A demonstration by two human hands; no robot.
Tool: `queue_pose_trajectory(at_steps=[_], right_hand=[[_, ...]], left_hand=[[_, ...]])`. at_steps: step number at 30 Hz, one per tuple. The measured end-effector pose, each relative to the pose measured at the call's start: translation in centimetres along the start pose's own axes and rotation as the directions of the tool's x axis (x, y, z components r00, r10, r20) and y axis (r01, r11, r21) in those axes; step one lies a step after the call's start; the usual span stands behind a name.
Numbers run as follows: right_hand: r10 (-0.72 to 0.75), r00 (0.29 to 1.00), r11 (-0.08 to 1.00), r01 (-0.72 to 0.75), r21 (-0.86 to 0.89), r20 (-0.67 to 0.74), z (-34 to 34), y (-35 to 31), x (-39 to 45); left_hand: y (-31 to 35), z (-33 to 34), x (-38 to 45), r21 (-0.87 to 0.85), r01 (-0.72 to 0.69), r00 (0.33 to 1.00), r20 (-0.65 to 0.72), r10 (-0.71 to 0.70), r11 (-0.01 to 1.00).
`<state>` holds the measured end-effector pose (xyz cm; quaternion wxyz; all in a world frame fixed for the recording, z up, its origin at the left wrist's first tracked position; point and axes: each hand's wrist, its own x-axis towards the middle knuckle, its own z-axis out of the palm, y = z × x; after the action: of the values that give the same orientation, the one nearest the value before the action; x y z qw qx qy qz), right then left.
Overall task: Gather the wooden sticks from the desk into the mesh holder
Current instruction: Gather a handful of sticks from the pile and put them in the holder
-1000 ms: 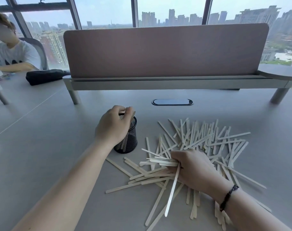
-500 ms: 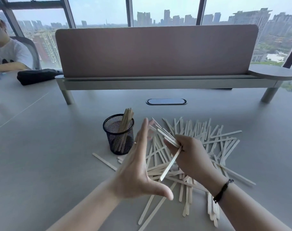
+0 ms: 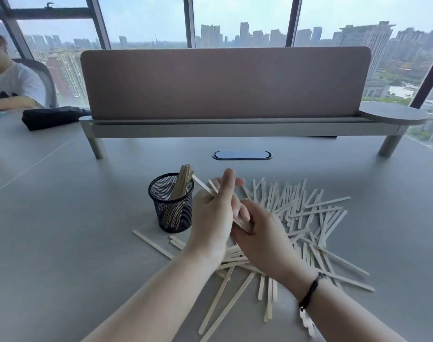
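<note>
A black mesh holder (image 3: 171, 206) stands upright on the grey desk (image 3: 62, 243), with several wooden sticks (image 3: 182, 181) leaning inside it. Just right of it, my right hand (image 3: 262, 240) grips the lower end of a small bundle of sticks (image 3: 204, 187), whose tips point up and left toward the holder's rim. My left hand (image 3: 210, 218) lies against the bundle with its fingers stretched upward. A loose pile of several more sticks (image 3: 309, 213) is spread over the desk behind and under both hands.
A pink divider panel on a raised grey shelf (image 3: 225, 127) crosses the desk behind the pile. An oval cable port (image 3: 242, 155) sits in front of it. At far left, a black pouch (image 3: 50, 117) lies near a seated person (image 3: 8, 87).
My left hand left the holder's rim and swung right to meet the bundle. My right hand lifted a bundle off the pile and carried it up toward the holder.
</note>
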<state>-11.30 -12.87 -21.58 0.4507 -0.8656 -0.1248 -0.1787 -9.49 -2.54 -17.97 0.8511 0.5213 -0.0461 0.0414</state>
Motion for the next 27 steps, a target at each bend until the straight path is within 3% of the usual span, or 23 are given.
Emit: queue_pose_trajectory(at_steps=[2,6,11,13,18,23,25,27], right_hand=[[0.053,0.998,0.992,-0.049,0.12,-0.03,0.2,-0.5,0.3],[0.014,0.998,0.954,0.007,0.3,-0.068,-0.1,-1.0,0.7],[-0.055,0.998,0.958,0.064,0.281,-0.037,-0.8,-0.1,0.7],[-0.039,0.999,0.936,0.045,0.348,-0.023,-1.2,0.8,0.5],[-0.035,0.971,0.865,-0.09,0.493,0.238,-2.6,2.0,0.2],[-0.043,0.847,0.818,-0.274,0.505,0.529,-5.0,3.1,0.7],[-0.061,0.821,0.76,-0.33,0.56,0.567,-5.4,3.4,0.7],[-0.061,0.843,0.712,-0.338,0.615,0.534,-5.1,3.8,0.8]], left_hand=[[0.5,0.8,-0.3,0.08,-0.087,0.996,0.039,0.084,0.993],[0.3,1.9,-0.2,0.309,-0.276,0.958,0.168,0.233,0.91],[-0.6,2.7,0.0,0.543,-0.367,0.929,0.259,0.266,0.755],[-1.2,2.6,0.0,0.556,-0.353,0.934,0.255,0.251,0.752],[-3.4,1.5,0.0,0.584,-0.29,0.954,0.242,0.178,0.758],[-4.4,0.7,-0.4,0.535,-0.317,0.906,0.415,0.083,0.783],[-4.2,0.6,-0.5,0.49,-0.266,0.911,0.409,0.05,0.83],[-3.5,0.5,-0.2,0.435,-0.187,0.946,0.321,0.043,0.881]])
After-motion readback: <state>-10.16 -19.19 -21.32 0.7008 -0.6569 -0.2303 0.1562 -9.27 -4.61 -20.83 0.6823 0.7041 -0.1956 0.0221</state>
